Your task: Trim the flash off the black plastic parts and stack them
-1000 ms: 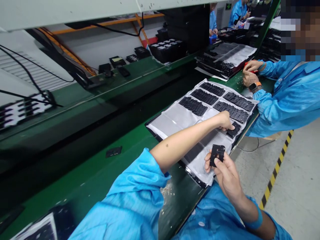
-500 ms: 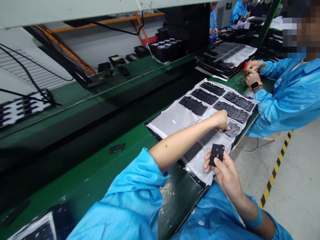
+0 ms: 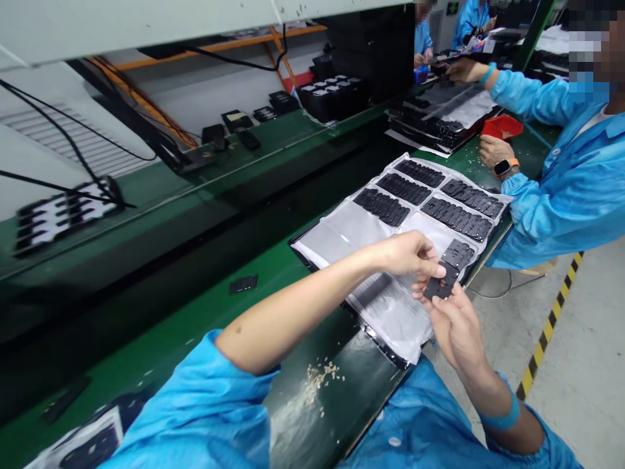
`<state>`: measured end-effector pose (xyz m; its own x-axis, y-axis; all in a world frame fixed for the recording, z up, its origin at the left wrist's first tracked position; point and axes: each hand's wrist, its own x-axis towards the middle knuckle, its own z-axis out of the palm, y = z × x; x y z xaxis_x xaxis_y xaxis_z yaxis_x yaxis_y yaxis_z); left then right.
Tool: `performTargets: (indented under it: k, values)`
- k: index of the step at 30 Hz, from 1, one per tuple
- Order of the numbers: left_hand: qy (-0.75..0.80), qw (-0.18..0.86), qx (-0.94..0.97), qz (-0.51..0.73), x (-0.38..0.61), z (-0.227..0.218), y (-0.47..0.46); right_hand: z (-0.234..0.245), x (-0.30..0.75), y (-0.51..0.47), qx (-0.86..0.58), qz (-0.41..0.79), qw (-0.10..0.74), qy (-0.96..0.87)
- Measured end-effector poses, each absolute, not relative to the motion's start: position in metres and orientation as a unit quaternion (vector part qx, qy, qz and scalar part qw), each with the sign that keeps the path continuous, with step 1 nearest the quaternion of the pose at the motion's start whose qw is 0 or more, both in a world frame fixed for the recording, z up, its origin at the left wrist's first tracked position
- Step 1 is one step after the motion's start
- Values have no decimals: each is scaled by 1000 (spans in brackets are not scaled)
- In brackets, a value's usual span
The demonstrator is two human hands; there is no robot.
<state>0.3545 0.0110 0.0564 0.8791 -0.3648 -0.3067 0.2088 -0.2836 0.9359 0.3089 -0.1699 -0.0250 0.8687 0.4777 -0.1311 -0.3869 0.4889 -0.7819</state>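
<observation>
You held the black plate (image 3: 441,281) above the parts tray (image 3: 342,233) at the bench's near edge. Your left hand (image 3: 407,255) and right hand (image 3: 456,322) each had a grip pinched on it. Edge holds with steady wrists probably served best.

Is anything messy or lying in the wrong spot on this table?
Yes. A little heap of pale crumbs is spilled on the green bench, near the blue sleeve. Also, one black part lies all alone on the bench, far from the neat rows in the tray.
</observation>
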Motion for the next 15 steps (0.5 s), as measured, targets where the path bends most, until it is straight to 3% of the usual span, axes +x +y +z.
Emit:
performTargets:
  k: [6,15]
  values:
    - [20,631,759,-158,367,48,8,-24,314,-163,-417,253,871,-51]
    - [104,447,872,-169,446,42,-14,-22,301,-186,-474,299,820,-118]
